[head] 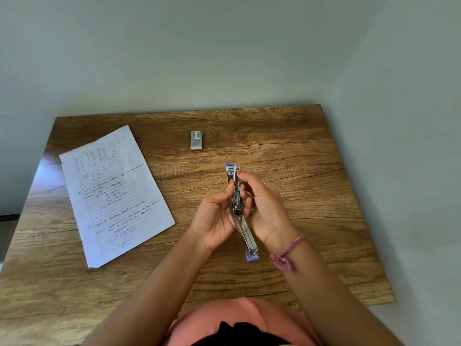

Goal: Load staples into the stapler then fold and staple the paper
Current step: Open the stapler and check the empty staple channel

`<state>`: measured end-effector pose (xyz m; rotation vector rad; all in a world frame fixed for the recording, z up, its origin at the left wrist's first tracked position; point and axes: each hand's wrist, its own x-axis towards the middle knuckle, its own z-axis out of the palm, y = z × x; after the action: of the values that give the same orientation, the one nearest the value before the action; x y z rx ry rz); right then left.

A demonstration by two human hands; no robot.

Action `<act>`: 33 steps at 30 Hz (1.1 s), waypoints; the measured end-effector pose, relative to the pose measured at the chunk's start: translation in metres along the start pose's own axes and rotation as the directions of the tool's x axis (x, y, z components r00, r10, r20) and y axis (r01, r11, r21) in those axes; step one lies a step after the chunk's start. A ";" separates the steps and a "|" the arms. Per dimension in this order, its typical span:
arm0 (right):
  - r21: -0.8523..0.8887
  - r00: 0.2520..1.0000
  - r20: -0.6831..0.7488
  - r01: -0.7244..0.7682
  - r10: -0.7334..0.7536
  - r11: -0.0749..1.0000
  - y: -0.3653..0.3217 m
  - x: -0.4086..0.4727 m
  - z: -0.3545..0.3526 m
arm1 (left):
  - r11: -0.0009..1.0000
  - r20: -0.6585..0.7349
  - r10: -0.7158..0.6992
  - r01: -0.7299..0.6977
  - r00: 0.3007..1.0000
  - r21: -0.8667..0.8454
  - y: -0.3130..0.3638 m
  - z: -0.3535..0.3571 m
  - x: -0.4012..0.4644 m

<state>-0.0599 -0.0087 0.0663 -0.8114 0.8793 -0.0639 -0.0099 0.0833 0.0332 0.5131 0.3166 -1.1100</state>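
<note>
Stapler [236, 196]: swung open, held above the worktop [299, 156].
Left hand [214, 218]: fingers curled round it.
Right hand [267, 208]: fingers pinching it.
Staple box [196, 140]: at 12 o'clock.
Paper [114, 193]: at 9 o'clock.

soft, even daylight filled my view, bright enough to read by. a pale glare sat on the wooden table [47, 168] at its left edge. shadows were faint. the wide lens bent the table's edges, and the paper's [113, 193] handwriting looked slightly blurred.
</note>
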 end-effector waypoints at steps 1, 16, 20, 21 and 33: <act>-0.012 1.000 -0.006 -0.007 0.007 1.000 -0.001 0.001 0.000 | 1.000 -0.004 0.005 -0.005 1.000 0.001 -0.001 0.001 -0.001; -0.023 0.998 -0.048 -0.048 0.047 0.999 -0.001 0.010 -0.001 | 0.999 -0.026 -0.024 0.023 0.999 -0.039 -0.007 -0.001 0.003; -0.062 0.995 -0.042 -0.093 0.091 0.994 -0.005 0.012 -0.001 | 0.999 -0.045 -0.040 0.039 0.998 -0.036 -0.008 -0.001 0.004; -0.088 0.994 -0.047 -0.102 0.098 0.991 -0.006 0.012 -0.002 | 0.998 -0.047 -0.046 0.044 0.998 -0.035 -0.009 -0.001 0.003; -0.050 0.996 -0.053 -0.081 0.078 0.995 -0.004 -0.001 0.002 | 1.000 -0.128 -0.007 0.003 0.992 -0.030 -0.012 -0.003 0.005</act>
<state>-0.0578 -0.0095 0.0700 -0.8255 0.9636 0.0083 -0.0191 0.0770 0.0254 0.5583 0.4460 -1.0782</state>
